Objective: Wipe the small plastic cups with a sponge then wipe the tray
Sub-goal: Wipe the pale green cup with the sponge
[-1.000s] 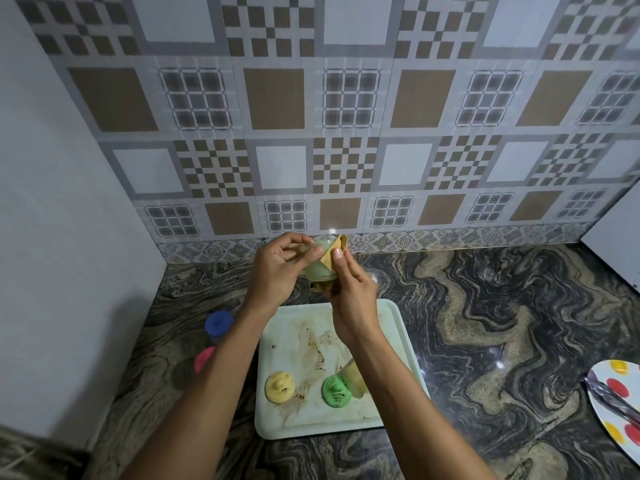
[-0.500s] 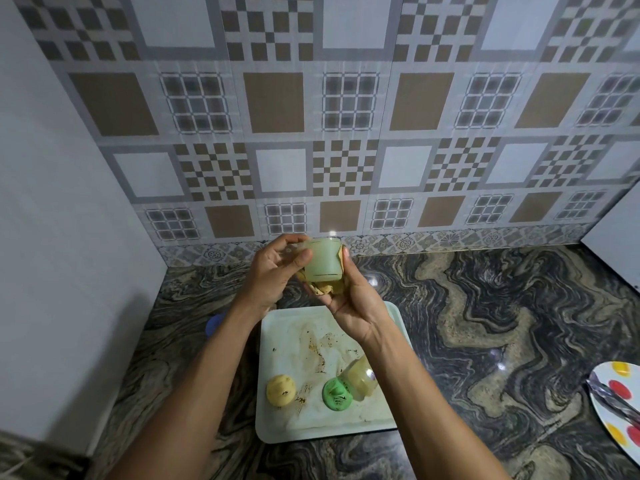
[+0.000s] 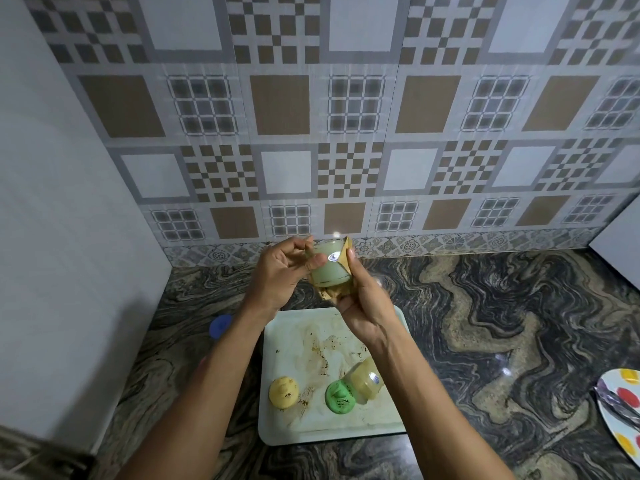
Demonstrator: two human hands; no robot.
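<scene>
I hold a small pale green plastic cup (image 3: 327, 266) above the back edge of the tray. My left hand (image 3: 280, 275) pinches its left side with thumb and fingers. A thin tan sponge (image 3: 343, 271), wrapped under and around the cup's right side, is gripped by my right hand (image 3: 363, 303). Below them the white tray (image 3: 304, 341) is stained brown. On the tray lie a yellow lid (image 3: 284, 392), a green lid (image 3: 340, 397) and a tipped yellowish cup (image 3: 365, 379).
A blue lid (image 3: 220, 325) lies on the dark marble counter (image 3: 485, 323) left of the tray. A spotted plate (image 3: 623, 410) with metal cutlery sits at the right edge. A white wall stands at the left, a tiled wall behind.
The cup has turned in my hands, so its side with a sticker now faces me. The sponge has shifted from the cup's mouth to its underside and right side.
</scene>
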